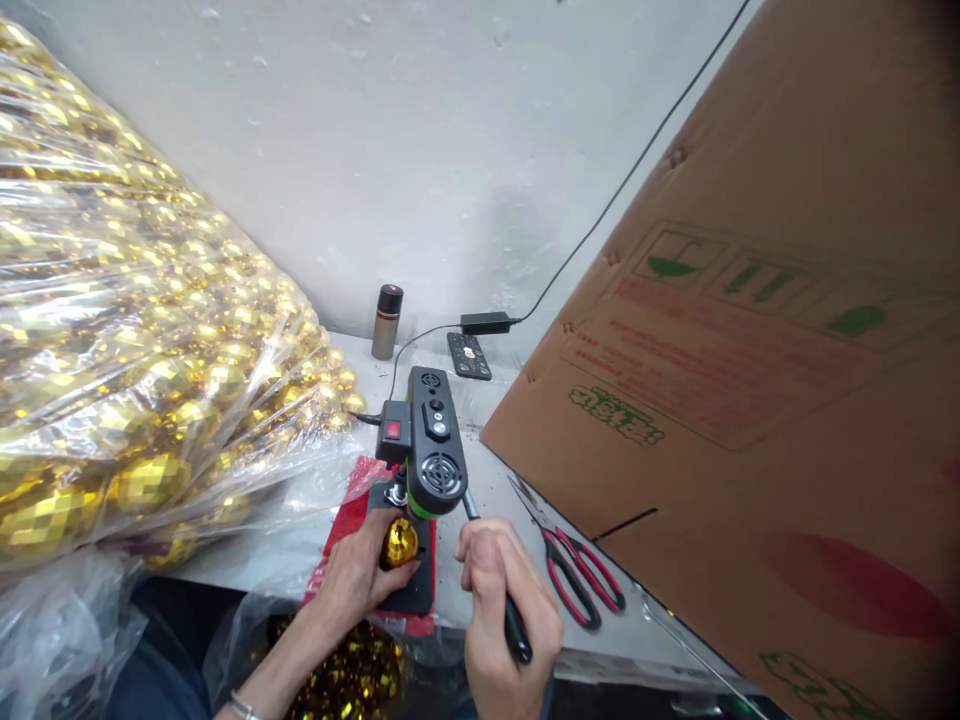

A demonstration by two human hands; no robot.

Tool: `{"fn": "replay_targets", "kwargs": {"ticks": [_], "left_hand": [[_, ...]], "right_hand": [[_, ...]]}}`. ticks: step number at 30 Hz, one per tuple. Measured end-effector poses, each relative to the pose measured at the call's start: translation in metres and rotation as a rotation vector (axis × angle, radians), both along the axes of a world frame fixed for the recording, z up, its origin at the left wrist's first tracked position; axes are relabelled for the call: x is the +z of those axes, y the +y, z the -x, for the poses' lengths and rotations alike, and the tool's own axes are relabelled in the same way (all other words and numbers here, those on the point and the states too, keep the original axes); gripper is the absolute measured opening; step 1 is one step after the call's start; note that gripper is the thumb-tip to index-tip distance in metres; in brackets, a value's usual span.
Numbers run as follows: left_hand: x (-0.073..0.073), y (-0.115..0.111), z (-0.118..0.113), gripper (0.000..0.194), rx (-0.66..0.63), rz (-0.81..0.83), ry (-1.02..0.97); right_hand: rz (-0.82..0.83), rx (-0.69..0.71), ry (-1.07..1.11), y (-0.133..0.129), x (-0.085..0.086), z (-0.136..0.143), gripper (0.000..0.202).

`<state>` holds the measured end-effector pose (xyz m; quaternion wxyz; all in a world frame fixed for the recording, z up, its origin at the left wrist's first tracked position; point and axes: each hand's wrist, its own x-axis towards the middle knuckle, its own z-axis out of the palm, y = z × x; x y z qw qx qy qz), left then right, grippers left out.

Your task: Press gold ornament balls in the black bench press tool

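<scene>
A small black bench machine (439, 450) with round vents and a red switch stands on the worktable. My left hand (358, 565) grips a shiny gold faceted ball (402, 541) between thumb and fingers, over the machine's black base (412, 597) and below its head. My right hand (506, 600) is wrapped around the black-tipped lever handle (517, 630), whose metal rod runs up to the machine's right side. A red sheet (346, 510) lies under the base. Whether the machine's tip touches the ball is hidden.
A clear bag of gold balls (165, 330) fills the left. Red-handled scissors (577, 570) lie right of the machine, beside a large carton (720, 330). Behind stand a bottle (386, 322), a phone (469, 356) and a power adapter (485, 323). Gold pieces (349, 675) sit below the table edge.
</scene>
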<state>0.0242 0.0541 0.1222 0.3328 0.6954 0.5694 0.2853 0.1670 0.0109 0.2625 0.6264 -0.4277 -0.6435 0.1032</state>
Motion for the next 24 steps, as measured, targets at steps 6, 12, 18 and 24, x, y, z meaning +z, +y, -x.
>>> {"fn": "replay_targets", "kwargs": {"ticks": [6, 12, 18, 24], "left_hand": [[-0.017, 0.01, -0.01, 0.037, -0.012, -0.171, 0.038], [-0.023, 0.01, -0.008, 0.035, -0.024, -0.168, 0.001], [-0.029, 0.01, -0.011, 0.038, 0.002, -0.183, -0.028], [-0.027, 0.01, -0.011, 0.038, -0.013, -0.157, -0.033]], "right_hand": [[-0.001, -0.011, -0.046, -0.002, 0.001, -0.001, 0.026], [-0.027, -0.011, -0.04, -0.004, -0.015, -0.002, 0.026], [-0.173, -0.074, -0.077, 0.001, -0.054, -0.001, 0.032], [-0.217, -0.168, -0.037, 0.006, -0.064, 0.006, 0.036]]}}
